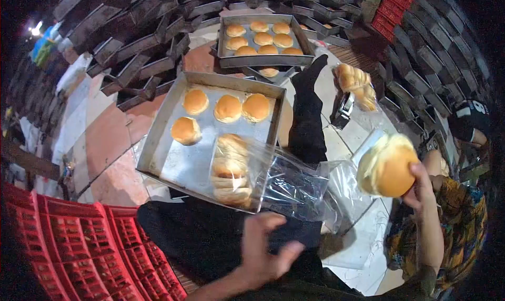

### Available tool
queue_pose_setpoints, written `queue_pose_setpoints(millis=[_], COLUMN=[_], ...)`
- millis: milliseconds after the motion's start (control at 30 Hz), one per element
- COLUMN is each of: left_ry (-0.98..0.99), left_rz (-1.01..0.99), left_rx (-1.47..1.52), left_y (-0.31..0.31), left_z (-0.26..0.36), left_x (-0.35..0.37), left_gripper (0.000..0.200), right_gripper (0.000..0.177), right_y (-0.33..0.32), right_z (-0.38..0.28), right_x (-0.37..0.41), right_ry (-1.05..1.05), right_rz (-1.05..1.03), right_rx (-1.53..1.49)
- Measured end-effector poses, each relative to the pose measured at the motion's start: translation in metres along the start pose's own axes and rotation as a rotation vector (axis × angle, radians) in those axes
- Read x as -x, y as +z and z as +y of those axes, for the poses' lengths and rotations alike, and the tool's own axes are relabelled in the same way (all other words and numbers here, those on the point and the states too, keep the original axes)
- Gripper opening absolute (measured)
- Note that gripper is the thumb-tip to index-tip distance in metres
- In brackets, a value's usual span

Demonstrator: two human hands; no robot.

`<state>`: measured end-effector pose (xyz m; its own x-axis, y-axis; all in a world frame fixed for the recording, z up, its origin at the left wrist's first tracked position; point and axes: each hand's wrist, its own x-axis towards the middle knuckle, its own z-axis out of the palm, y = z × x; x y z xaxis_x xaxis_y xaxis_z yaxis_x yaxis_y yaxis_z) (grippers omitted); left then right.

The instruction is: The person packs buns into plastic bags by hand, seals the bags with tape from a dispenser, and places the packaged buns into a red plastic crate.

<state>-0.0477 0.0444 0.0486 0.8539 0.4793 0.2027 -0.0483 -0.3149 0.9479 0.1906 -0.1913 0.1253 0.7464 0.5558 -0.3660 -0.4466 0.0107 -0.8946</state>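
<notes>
My right hand grips a golden round bun at the right, its pale torn side turned left. Fingers apart, my left hand is empty over my dark-clothed lap, just below the near edge of a metal tray. Inside that tray several loose buns sit toward the far side. A clear plastic bag packed with a row of buns lies across its near right corner. The open end of the bag trails to the right over the rim.
A second tray of buns rests farther back. Bagged buns and a dark metal tool lie on the tiles. Red crates stand at the left; stacked metal trays surround the area. Another person sits at the right.
</notes>
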Motion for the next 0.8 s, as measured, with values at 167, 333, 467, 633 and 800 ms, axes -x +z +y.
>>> queue_pose_setpoints(millis=[167, 333, 467, 633, 800], left_ry=[0.102, 0.178, 0.257, 0.295, 0.291], left_rz=[0.023, 0.041, 0.137, 0.103, 0.109], left_rx=[-0.253, -0.336, -0.180, -0.133, -0.069], left_y=[0.057, 0.056, 0.050, 0.052, 0.047], left_z=[0.023, 0.007, 0.005, 0.005, -0.004], left_x=[-0.001, -0.026, -0.029, -0.032, -0.032], left_gripper=[0.077, 0.031, 0.017, 0.016, 0.017], right_gripper=[0.072, 0.066, 0.065, 0.063, 0.055], right_y=[0.034, 0.070, 0.112, 0.156, 0.164], right_z=[0.039, 0.078, 0.099, 0.137, 0.141], right_x=[-0.003, -0.042, -0.075, -0.135, -0.172], right_ry=[0.153, 0.003, -0.161, -0.553, -0.734], right_rz=[-0.032, -0.294, -0.414, -0.371, -0.377], right_rx=[0.173, 0.773, 0.686, 1.009, 1.184])
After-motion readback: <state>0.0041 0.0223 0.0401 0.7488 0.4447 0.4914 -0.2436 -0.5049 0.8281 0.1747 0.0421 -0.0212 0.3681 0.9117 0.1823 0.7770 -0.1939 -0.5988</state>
